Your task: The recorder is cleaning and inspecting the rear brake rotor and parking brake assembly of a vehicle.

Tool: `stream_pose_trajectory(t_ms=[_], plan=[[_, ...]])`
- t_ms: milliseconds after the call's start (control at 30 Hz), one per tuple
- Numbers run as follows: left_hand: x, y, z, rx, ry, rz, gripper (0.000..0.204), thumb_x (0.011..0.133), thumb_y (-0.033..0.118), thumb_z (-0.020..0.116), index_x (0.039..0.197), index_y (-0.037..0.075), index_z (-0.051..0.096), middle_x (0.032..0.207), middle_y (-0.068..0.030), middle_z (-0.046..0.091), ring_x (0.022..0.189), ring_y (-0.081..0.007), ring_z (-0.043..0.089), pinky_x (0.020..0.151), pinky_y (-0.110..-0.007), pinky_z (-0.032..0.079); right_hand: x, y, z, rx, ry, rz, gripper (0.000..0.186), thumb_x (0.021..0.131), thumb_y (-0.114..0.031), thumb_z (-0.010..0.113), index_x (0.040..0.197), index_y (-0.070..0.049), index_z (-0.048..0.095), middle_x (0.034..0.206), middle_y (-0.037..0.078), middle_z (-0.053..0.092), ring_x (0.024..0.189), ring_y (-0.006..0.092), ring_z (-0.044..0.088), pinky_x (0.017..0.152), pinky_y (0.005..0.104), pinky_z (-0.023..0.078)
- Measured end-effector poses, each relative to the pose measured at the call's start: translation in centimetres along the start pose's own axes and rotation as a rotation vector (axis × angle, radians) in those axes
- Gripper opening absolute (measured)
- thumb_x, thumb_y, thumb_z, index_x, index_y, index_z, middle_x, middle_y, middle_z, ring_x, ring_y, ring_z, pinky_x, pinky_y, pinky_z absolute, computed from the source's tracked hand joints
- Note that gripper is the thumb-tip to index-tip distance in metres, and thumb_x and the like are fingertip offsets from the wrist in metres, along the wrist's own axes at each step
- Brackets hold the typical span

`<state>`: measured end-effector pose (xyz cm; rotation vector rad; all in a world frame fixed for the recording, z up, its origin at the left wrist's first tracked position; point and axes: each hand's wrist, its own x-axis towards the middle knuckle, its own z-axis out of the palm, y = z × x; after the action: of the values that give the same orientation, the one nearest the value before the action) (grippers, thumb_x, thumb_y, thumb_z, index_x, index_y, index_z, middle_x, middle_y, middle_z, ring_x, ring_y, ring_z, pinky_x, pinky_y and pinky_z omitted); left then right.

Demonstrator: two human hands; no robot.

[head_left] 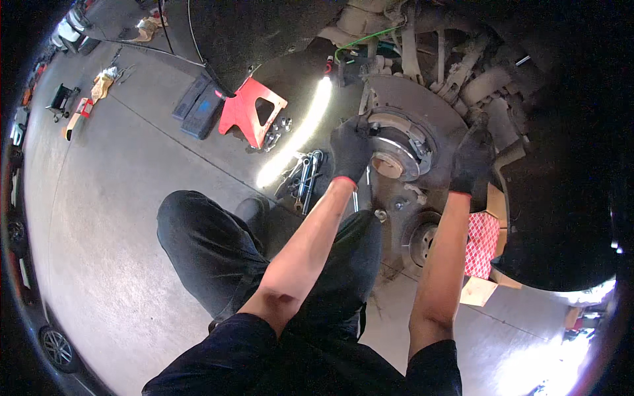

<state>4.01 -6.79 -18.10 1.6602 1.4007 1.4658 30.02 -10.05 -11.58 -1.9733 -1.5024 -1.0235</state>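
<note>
The wheel hub (pixel 388 165) stands exposed in front of me, ringed by curved brake shoes (pixel 404 129) and a rusty dust shield (pixel 422 99). My left hand (pixel 350 148), in a black glove with a red cuff, is closed at the left side of the shoes. My right hand (pixel 471 158), gloved alike, is closed by the shield's right edge, below the suspension arms (pixel 462 69). Dark gloves against dark parts hide what the fingers hold, if anything.
A lit lamp bar (pixel 304 135) slants beside wrenches (pixel 305 181) on the floor. A red stand (pixel 251 112) and dark blocks (pixel 198 105) lie left of it. A disc-shaped part (pixel 422 241) and a box with red-patterned wrapping (pixel 483 244) sit below the hub. Dark bodywork (pixel 561 198) borders the right.
</note>
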Motion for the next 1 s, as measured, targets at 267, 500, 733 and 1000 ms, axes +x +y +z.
stream_pose_trajectory(t_ms=[267,500,733,1000], plan=[[-0.3,0.8,-0.9,0.012,-0.11,0.124,0.046,0.08,-0.005,0.061,0.125,0.004,0.068,0.108,-0.0252,0.071,0.096,-0.0439,0.069,0.086,-0.049,0.054,0.8,-1.6,-1.7,0.224,0.003,0.236,0.042,0.104,-0.039,0.054,0.118,-0.003,0.072,0.106,0.021,0.074,0.093,0.0424,0.068,0.078,0.0496,0.052],[-0.3,0.2,-1.0,0.019,-0.131,0.214,0.054,0.078,-0.01,0.055,0.131,-0.001,0.061,0.106,-0.0294,0.07,0.098,-0.0469,0.068,0.085,-0.054,0.055,0.7,-1.4,-1.7,0.316,-0.151,0.319,0.048,0.11,-0.034,0.044,0.146,-0.004,0.053,0.13,0.024,0.066,0.12,0.0409,0.063,0.095,0.0449,0.05],[-0.7,0.4,-1.4,0.083,-0.209,0.126,0.052,0.079,-0.009,0.057,0.13,-0.001,0.059,0.101,-0.0304,0.069,0.095,-0.049,0.068,0.082,-0.055,0.055,0.0,-0.4,0.3,0.09,-0.03,0.133,0.041,0.107,-0.03,0.051,0.14,-0.006,0.058,0.118,0.022,0.07,0.105,0.0387,0.067,0.085,0.0449,0.052],[-0.8,1.2,-2.4,0.089,-0.219,0.112,0.063,0.08,-0.007,0.058,0.141,0.005,0.055,0.114,-0.0291,0.068,0.108,-0.0457,0.066,0.094,-0.052,0.051,-0.8,0.4,1.3,-0.132,0.116,-0.12,0.044,0.104,-0.019,0.051,0.147,-0.008,0.051,0.117,0.021,0.07,0.099,0.0411,0.069,0.083,0.0472,0.055]])
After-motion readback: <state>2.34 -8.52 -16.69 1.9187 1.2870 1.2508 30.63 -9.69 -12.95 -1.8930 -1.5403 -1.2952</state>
